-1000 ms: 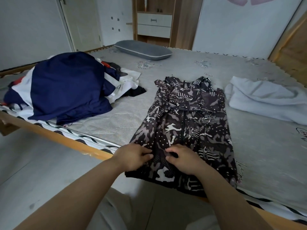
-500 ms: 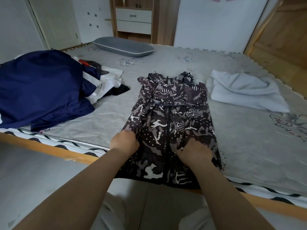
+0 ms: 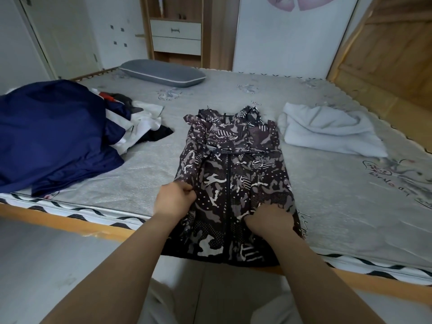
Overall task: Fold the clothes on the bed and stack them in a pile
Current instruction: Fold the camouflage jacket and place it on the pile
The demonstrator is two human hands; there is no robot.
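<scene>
A dark camouflage-patterned jacket [image 3: 236, 174] lies flat on the bed [image 3: 339, 206], zip up, sleeves folded in, with its hem hanging over the near edge. My left hand [image 3: 174, 199] grips the jacket's left edge with curled fingers. My right hand [image 3: 268, 220] grips the fabric near the right edge, fingers bunched into the cloth. A heap of unfolded clothes with a navy garment [image 3: 51, 134] on top sits at the left. A pale blue-white garment [image 3: 327, 129] lies crumpled at the right.
A grey pillow [image 3: 163, 72] lies at the far end of the bed. The wooden bed frame [image 3: 70, 222] runs along the near edge. A wooden cabinet with drawers [image 3: 175, 31] stands behind, and a wooden panel [image 3: 385, 54] rises at the right.
My hands have moved apart from the middle of the jacket's hem to its left and right edges and further up the jacket. The camera view shifted slightly.
</scene>
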